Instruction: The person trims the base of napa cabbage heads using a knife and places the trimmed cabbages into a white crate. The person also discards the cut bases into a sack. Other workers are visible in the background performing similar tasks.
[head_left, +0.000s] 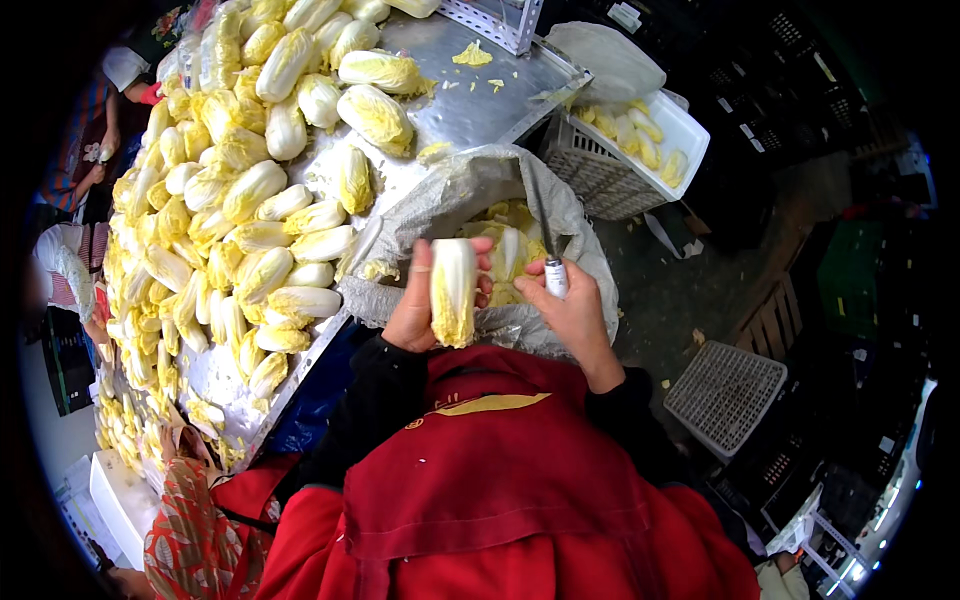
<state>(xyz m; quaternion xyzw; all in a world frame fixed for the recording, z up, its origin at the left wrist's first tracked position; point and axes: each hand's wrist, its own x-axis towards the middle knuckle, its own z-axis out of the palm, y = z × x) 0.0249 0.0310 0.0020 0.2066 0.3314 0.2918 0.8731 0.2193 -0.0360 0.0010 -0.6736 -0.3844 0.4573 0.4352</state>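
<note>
My left hand (415, 311) grips a small napa cabbage (453, 291), its white base up and its yellow leaf tips toward me. In my right hand (574, 315) is a knife (554, 274) with a pale handle; its dark, narrow blade points up and away from me. Both hands are over an open woven sack (581, 217), whose rim is rolled outward. Yellow leaf trimmings (510, 240) fill the part of the sack that shows between my hands. The cabbage and the knife are apart.
A metal table (480, 97) on the left bears a large heap of napa cabbages (255, 187). Beyond the sack, a white foam box (686, 146) of cabbages rests on a plastic crate (600, 176). Another crate (724, 397) is at right. Co-workers (202, 517) stand around the table.
</note>
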